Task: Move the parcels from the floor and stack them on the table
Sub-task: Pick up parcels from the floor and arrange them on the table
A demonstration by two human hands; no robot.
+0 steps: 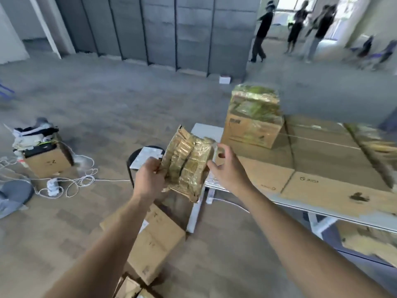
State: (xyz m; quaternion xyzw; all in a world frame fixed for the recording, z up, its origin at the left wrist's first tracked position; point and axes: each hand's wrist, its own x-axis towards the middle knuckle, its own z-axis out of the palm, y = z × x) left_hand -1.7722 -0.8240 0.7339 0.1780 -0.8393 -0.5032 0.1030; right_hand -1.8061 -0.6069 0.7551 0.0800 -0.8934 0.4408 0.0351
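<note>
The left hand (150, 177) is gripping the lower left edge of a crinkled, flat parcel wrapped in glossy golden-brown tape (187, 162). The parcel's long axis is standing nearly upright in the air, just beside the cardboard-covered white table (311, 168). The right hand (227, 168) is hovering loosely open at the parcel's right edge.

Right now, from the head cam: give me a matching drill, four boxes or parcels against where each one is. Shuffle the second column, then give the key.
Things
1. flat taped parcel
2. taped boxes
3. open box of clutter
4. closed brown box

Places
A. on the floor, nearest the camera
B. stacked on the table
C. in the air, gripped by the left hand
D. on the floor at far left, beside the white cables

Pairs: 1-C, 2-B, 3-D, 4-A
</note>
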